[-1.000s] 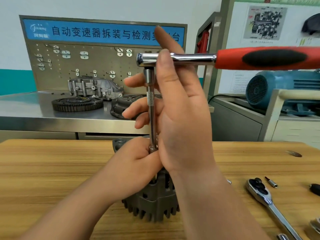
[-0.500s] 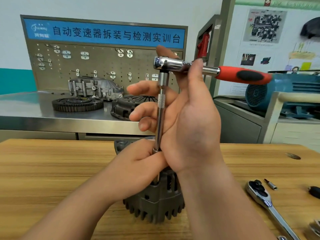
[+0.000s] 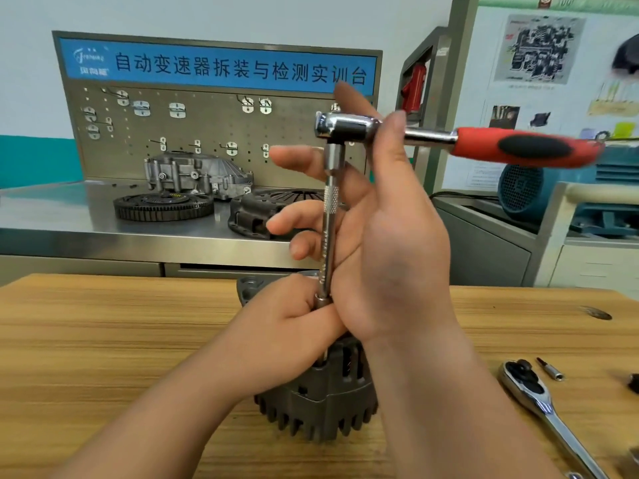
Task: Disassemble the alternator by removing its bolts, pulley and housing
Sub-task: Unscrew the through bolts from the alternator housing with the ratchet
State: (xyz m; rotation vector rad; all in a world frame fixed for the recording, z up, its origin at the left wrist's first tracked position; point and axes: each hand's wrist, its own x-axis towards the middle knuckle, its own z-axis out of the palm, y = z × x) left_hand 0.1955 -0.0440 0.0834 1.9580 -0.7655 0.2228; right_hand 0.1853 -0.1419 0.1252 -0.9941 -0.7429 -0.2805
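Red-handled chrome ratchet (image 3: pixel 432 136): swung from 3 toward 4 o'clock. Right hand (image 3: pixel 397 254) fingers (image 3: pixel 390 140) pinching head. Left hand (image 3: pixel 287 326) gripping extension on grey finned alternator (image 3: pixel 321 402). Loosening stroke likely.

Left hand (image 3: pixel 287 326) gripping extension bar (image 3: pixel 330 216) atop alternator (image 3: pixel 321 406), right hand (image 3: pixel 390 257) pinching ratchet (image 3: pixel 342 127) (red handle), wooden table (image 3: pixel 103 340)

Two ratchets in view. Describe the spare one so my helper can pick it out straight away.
On the wooden table, look right of the alternator, towards the near right edge. The spare ratchet lies flat there, its head beside a small silver bit. Unlike the red-handled ratchet held up by the right hand, it has a bare chrome handle.
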